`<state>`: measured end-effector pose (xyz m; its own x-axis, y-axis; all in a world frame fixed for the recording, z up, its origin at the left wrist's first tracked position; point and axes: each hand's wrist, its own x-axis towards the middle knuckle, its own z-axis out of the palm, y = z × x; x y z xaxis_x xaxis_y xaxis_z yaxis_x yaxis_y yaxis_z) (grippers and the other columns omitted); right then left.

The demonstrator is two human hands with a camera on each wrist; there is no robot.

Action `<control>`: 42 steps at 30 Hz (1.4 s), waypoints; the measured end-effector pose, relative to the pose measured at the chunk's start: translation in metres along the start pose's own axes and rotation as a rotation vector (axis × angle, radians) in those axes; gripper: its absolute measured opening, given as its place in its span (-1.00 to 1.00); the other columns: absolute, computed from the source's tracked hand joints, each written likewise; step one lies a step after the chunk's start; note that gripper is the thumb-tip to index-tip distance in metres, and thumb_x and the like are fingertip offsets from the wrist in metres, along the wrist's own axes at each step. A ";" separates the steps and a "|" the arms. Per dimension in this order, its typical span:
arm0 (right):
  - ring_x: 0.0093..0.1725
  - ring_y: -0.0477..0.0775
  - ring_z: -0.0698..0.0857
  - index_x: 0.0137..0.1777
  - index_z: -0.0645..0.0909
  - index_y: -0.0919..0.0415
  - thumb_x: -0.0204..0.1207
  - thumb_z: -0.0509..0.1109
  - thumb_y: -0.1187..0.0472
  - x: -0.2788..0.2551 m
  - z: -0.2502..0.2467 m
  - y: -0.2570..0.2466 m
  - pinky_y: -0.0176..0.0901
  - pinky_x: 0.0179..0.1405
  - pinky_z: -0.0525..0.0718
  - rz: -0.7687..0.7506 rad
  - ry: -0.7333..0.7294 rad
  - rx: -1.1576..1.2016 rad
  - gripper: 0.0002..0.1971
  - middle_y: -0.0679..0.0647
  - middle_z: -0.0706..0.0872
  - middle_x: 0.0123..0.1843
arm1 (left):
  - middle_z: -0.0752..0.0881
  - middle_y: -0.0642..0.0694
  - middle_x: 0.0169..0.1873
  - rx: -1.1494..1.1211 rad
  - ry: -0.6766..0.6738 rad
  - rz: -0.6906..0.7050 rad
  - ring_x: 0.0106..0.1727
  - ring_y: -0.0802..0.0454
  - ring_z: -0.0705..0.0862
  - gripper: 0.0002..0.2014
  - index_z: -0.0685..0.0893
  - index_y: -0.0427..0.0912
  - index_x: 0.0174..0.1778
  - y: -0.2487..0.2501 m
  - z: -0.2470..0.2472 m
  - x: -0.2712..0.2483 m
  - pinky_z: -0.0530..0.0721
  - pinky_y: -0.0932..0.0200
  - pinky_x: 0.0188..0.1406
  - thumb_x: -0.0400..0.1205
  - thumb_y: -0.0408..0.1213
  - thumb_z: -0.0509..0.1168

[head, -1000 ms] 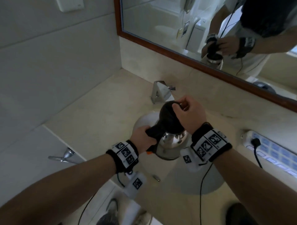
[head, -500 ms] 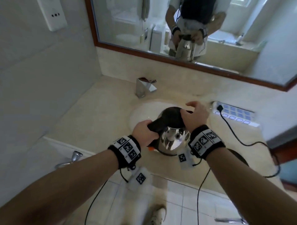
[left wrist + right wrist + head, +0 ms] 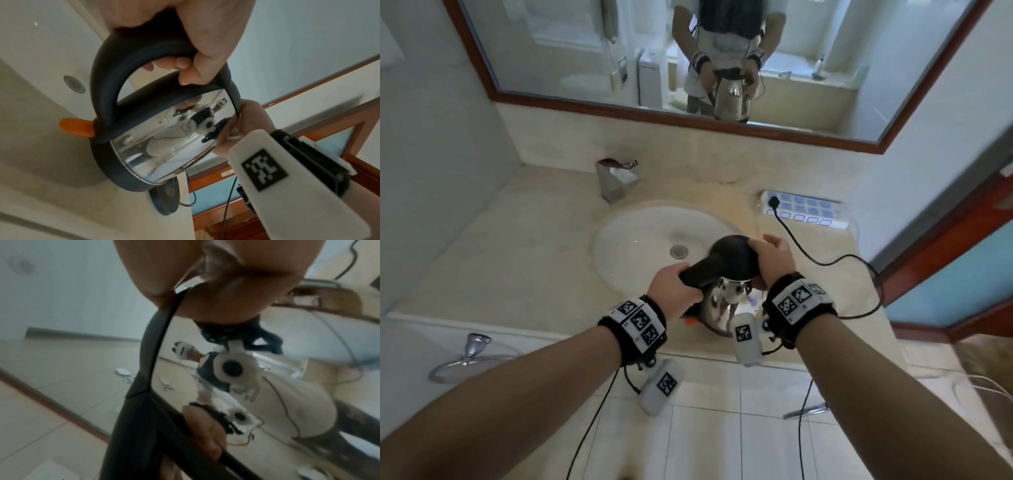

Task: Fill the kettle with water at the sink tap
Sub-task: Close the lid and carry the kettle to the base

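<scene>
A person's left hand [image 3: 677, 291] grips the black handle of a steel kettle [image 3: 722, 301], fingers wrapped round it, while the right hand [image 3: 774, 262] clasps the kettle's black lid [image 3: 732, 255] from the right side. The kettle hangs over the near rim of the oval sink [image 3: 633, 240], at the front edge of the beige worktop [image 3: 524, 260]. Beyond the basin's drain [image 3: 678, 251], the chrome tap [image 3: 616, 180] stands at the worktop's back edge, well apart from the kettle. A white power strip [image 3: 804, 209] lies toward the back right corner, a black cord [image 3: 825, 262] plugged in. Above, the wood-framed mirror [image 3: 551, 51] reflects the kettle and both hands.
</scene>
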<state>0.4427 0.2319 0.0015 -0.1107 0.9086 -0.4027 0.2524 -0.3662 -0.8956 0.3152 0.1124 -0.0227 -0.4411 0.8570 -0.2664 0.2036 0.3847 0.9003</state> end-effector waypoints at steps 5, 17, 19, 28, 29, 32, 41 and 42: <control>-0.12 0.12 0.66 0.51 0.32 -0.02 0.48 0.38 0.12 0.014 -0.024 0.015 -0.29 -0.57 0.54 0.052 -0.003 0.042 -0.42 0.15 0.58 0.28 | 0.67 -0.14 -0.39 0.047 0.020 -0.009 -0.28 -0.12 0.67 -0.75 0.58 -0.06 -0.37 -0.001 0.029 0.006 0.74 0.09 -0.26 0.36 -0.54 0.35; 0.06 0.21 0.71 0.32 0.43 0.01 0.44 0.40 -0.02 0.023 -0.035 0.047 -0.17 -0.34 0.62 -0.056 0.013 0.068 -0.54 0.05 0.62 0.08 | 0.74 -0.36 -0.30 0.060 0.023 0.003 -0.28 -0.17 0.69 -0.86 0.67 -0.35 -0.19 -0.012 0.049 0.015 0.75 0.04 -0.26 0.36 -0.52 0.37; 0.07 0.18 0.70 0.32 0.43 0.02 0.45 0.40 0.00 0.022 -0.035 0.046 -0.12 -0.23 0.66 -0.074 -0.005 0.046 -0.55 -0.03 0.59 -0.01 | 0.76 -0.42 -0.23 0.045 0.026 -0.003 -0.19 -0.30 0.75 -0.87 0.67 -0.34 -0.20 -0.015 0.049 0.013 0.79 -0.08 -0.16 0.36 -0.51 0.39; -0.11 0.06 0.68 0.28 0.47 0.06 0.52 0.34 0.04 0.013 -0.040 0.044 -0.17 -0.39 0.64 -0.091 -0.060 0.068 -0.65 0.05 0.62 0.03 | 0.79 -0.31 -0.26 0.008 0.033 -0.026 -0.13 -0.30 0.79 -0.85 0.70 -0.16 -0.26 -0.013 0.043 0.003 0.82 -0.30 -0.12 0.31 -0.44 0.46; -0.16 0.00 0.66 0.29 0.47 0.07 0.54 0.33 0.07 0.012 -0.046 0.040 -0.21 -0.44 0.62 -0.100 -0.064 0.077 -0.66 0.02 0.62 -0.01 | 0.78 -0.29 -0.29 -0.006 0.032 -0.025 -0.15 -0.29 0.79 -0.84 0.70 -0.15 -0.28 -0.009 0.045 0.002 0.83 -0.28 -0.15 0.31 -0.46 0.45; -0.15 -0.06 0.63 0.32 0.50 0.13 0.58 0.28 0.14 0.014 -0.071 0.023 -0.27 -0.37 0.58 -0.156 -0.078 0.103 -0.68 0.02 0.62 -0.03 | 0.75 -0.24 -0.32 -0.066 0.033 -0.001 -0.21 -0.22 0.77 -0.79 0.69 -0.17 -0.28 0.016 0.055 -0.002 0.82 -0.01 -0.34 0.34 -0.58 0.38; 0.02 0.10 0.65 0.36 0.52 0.22 0.55 0.21 0.20 0.042 -0.152 -0.006 -0.16 -0.23 0.60 -0.178 -0.036 0.158 -0.61 0.13 0.67 0.09 | 0.76 -0.31 -0.29 -0.078 -0.016 0.068 -0.18 -0.21 0.78 -0.77 0.72 -0.33 -0.14 0.076 0.119 0.022 0.83 -0.04 -0.19 0.33 -0.60 0.34; -0.02 0.07 0.64 0.36 0.51 0.18 0.56 0.21 0.21 0.046 -0.159 -0.005 -0.18 -0.30 0.57 -0.165 -0.023 0.164 -0.63 0.10 0.65 0.07 | 0.78 -0.37 -0.25 -0.066 -0.028 0.069 -0.14 -0.26 0.79 -0.77 0.72 -0.32 -0.14 0.079 0.127 0.027 0.84 -0.12 -0.12 0.32 -0.58 0.35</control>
<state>0.5890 0.3080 0.0177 -0.1597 0.9547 -0.2510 0.0699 -0.2427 -0.9676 0.4304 0.2091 -0.0023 -0.4027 0.8905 -0.2115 0.1745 0.3015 0.9374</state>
